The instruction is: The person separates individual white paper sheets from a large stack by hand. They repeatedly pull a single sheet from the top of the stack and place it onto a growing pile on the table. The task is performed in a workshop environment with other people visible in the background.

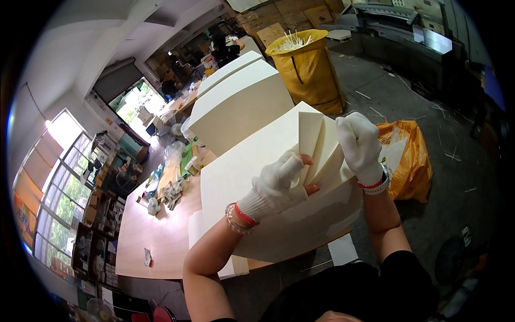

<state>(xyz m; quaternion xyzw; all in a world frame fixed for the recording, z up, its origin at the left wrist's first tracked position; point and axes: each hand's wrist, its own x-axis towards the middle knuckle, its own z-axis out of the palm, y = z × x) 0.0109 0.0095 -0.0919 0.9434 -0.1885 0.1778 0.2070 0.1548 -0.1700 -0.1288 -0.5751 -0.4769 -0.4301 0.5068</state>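
A large stack of white paper sheets (236, 155) sits in front of me, its thick side toward me. My left hand (279, 180), in a white knit glove with bare fingertips, is closed on a thin bundle of white paper strips (308, 134) above the stack. The strips fan apart at the top and are tilted. My right hand (359, 142), also gloved in white, is closed in a fist at the right edge of the strips. What its fingers hold, if anything, is hidden.
More tall white stacks (241, 99) stand behind. A yellow sack (308, 70) of paper trimmings and an orange bag (410, 161) stand on the floor to the right. Cloths and plastic lie on the wooden table (161, 231) at left. Another person (222, 51) is far back.
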